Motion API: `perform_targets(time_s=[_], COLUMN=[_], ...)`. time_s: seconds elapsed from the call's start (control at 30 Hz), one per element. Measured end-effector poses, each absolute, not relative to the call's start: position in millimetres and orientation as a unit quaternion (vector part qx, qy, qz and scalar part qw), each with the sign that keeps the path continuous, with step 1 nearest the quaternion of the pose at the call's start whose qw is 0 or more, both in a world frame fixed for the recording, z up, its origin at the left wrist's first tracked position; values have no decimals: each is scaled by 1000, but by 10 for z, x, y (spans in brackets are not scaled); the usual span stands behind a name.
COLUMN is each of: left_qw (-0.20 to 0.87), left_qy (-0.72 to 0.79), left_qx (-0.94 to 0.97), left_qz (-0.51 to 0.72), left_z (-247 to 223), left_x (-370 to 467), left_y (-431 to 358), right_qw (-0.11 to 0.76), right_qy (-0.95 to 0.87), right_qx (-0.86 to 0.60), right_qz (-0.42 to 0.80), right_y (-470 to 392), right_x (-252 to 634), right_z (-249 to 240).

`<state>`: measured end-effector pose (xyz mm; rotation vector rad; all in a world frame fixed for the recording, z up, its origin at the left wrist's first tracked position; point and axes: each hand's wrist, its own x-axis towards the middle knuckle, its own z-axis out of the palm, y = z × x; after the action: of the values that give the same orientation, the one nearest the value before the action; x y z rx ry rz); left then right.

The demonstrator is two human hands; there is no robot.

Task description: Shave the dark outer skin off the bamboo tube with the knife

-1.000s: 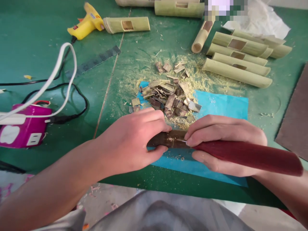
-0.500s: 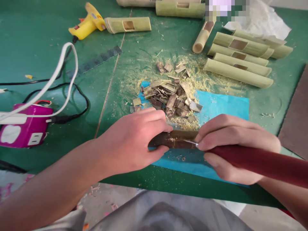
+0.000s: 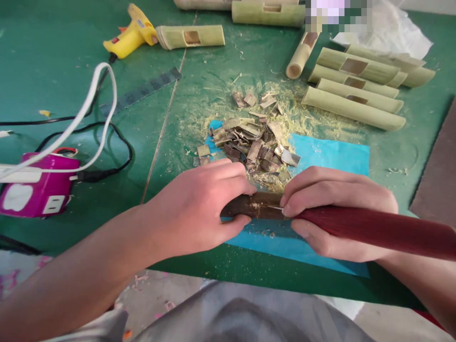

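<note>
A dark brown bamboo piece [image 3: 269, 205] lies crosswise over a blue sheet [image 3: 331, 154] near the table's front. My left hand [image 3: 199, 206] is wrapped round its left end, thumb on the near side. In my right hand [image 3: 342, 204] is a tool with a thick dark red handle [image 3: 370, 231], pointing left. Its thin metal tip touches the top of the brown piece, where pale scratches and crumbs show. The far right end of the piece is hidden by my right fingers. Just beyond it sits a heap of brown and greenish chips [image 3: 252, 142] amid pale sawdust.
Cut bamboo tubes [image 3: 356, 107] lie at the back right, others [image 3: 210, 35] along the back. A yellow glue gun [image 3: 130, 38] is at the back left. A magenta power block [image 3: 42, 180] with white and black cables stands left. A brown board [image 3: 440, 166] is at the right edge.
My right hand and the red-handled tool have moved a little to the left along the brown piece, and the handle lies flatter. My left hand keeps its hold.
</note>
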<state>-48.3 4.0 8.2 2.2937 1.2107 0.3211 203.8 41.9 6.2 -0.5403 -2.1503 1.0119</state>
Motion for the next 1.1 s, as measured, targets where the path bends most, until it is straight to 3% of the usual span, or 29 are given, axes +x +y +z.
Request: perform_targets(time_s=[0.2,0.37,0.53,1.1], left_qw=[273,278,273,267], left_qy=[447,444,448,456], left_qx=[843,844,843,842], left_qz=[120,116,120,104], left_z=[100,91,85,111], left_x=[-487,-486,-478,-471], left_y=[50,48,44,53], right_qw=[364,445,370,347], right_qy=[-842,-798,-824,-824], right_qx=[-222,-248,-219,-208], right_qz=[332,323,370,396], right_y=[360,338,410,427], right_x=[2068,2099,2069,2061], right_z=[110,50,61,46])
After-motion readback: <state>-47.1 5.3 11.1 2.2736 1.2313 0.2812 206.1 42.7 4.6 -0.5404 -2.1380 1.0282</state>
